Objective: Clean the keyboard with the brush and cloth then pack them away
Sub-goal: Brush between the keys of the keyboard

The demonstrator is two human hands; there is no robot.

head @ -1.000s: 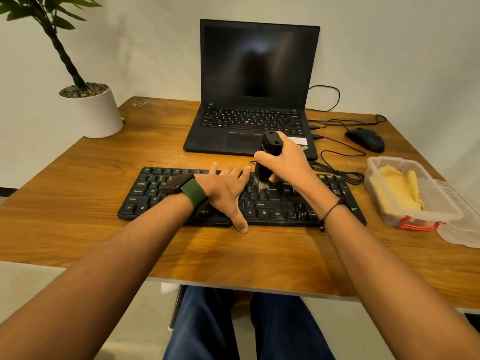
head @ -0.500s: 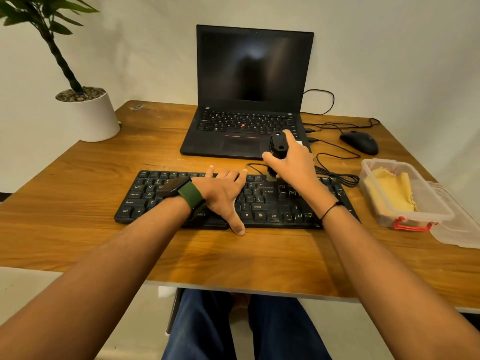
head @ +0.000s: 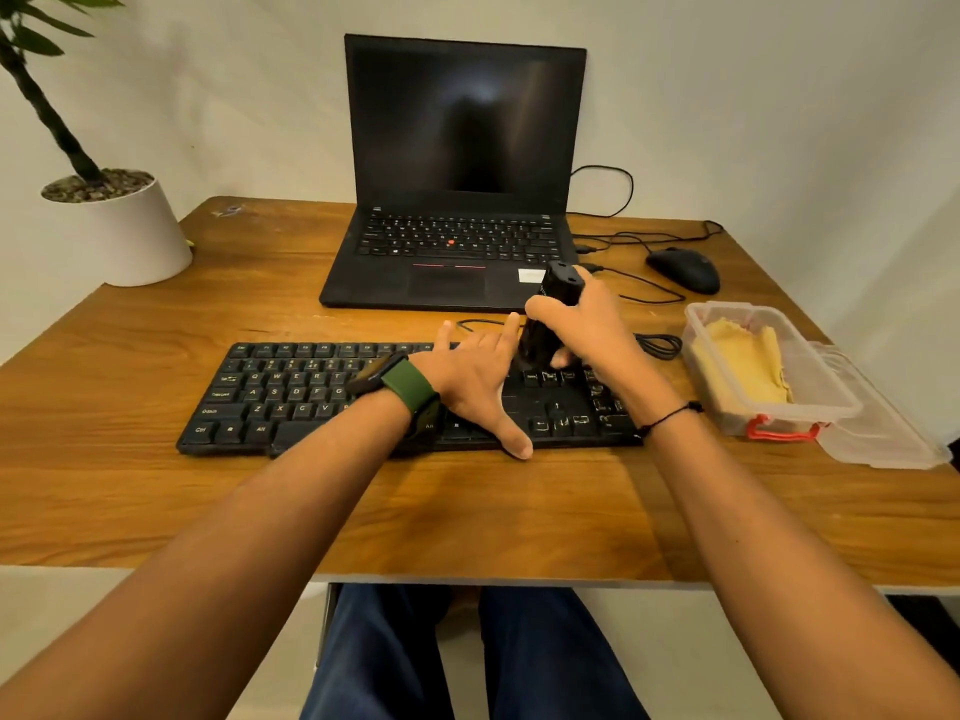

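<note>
A black keyboard (head: 291, 392) lies across the middle of the wooden desk (head: 156, 491). My left hand (head: 475, 379) lies flat on the keyboard's middle, fingers spread and the thumb at the near edge. My right hand (head: 587, 324) grips a black brush (head: 550, 314) held upright, its lower end down on the keys near the keyboard's far right part. A yellow cloth (head: 745, 363) lies inside a clear plastic box (head: 696, 317) to the right of the keyboard.
An open black laptop (head: 457, 200) stands behind the keyboard. A black mouse (head: 683, 270) and loose cables (head: 660, 345) lie at the back right. The box's clear lid (head: 878, 433) lies beside it. A white plant pot (head: 130, 226) stands at the back left.
My right hand has shifted the brush along the right part of the keyboard, away and back toward me. My left hand stays flat on the keys.
</note>
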